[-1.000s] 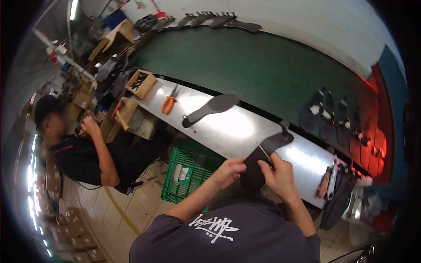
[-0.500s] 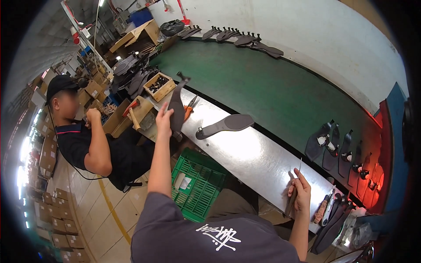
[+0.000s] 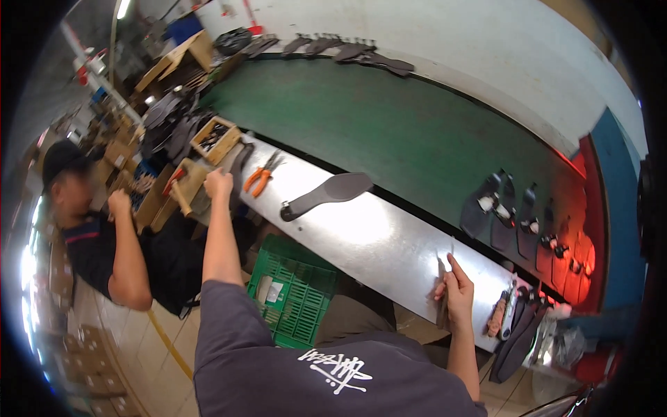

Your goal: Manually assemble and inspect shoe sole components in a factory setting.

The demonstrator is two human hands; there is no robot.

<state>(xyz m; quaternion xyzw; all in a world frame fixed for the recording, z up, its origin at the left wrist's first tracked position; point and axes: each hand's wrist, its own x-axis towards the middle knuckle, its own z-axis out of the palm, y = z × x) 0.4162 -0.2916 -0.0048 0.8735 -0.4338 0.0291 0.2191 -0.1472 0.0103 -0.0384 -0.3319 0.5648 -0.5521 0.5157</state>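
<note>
A dark shoe piece [image 3: 240, 165] sits at the far left end of the steel bench [image 3: 375, 236], gripped by the outstretched left hand [image 3: 217, 185]. Orange pliers [image 3: 258, 178] lie just beside it, a black insole [image 3: 326, 194] further along. The right hand [image 3: 456, 292] pinches a thin blade [image 3: 449, 258] upright near the bench's front edge; a seated co-worker [image 3: 90, 229] is at left

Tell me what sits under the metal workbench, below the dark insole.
Under the metal workbench sits a green plastic crate on the tiled floor, with a small white label on its side. Its contents cannot be seen: the bench top and the person's left arm cover part of it.
</note>
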